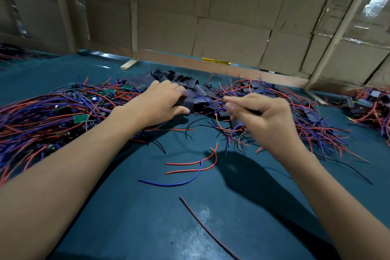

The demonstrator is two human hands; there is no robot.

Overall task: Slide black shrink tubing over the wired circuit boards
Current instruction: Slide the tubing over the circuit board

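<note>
A heap of flat black shrink tubing pieces [177, 82] lies at the middle back of the green table [147, 217]. My left hand [160, 101] rests on the heap's front edge and pinches one black tubing piece [190, 101] between thumb and fingers. My right hand [261, 116] hovers just right of it, fingers curled round a dark piece with red and blue wires hanging below [232, 133]; what it holds is partly hidden. Green circuit boards [81, 118] with red and blue wires sprawl in a big pile at the left.
Another tangle of wired pieces [306, 120] spreads at the right, and more lie at the far right edge [367, 107]. Loose red, blue and black wires [190, 167] lie in the near middle. A cardboard wall [211, 17] with wooden posts closes the back.
</note>
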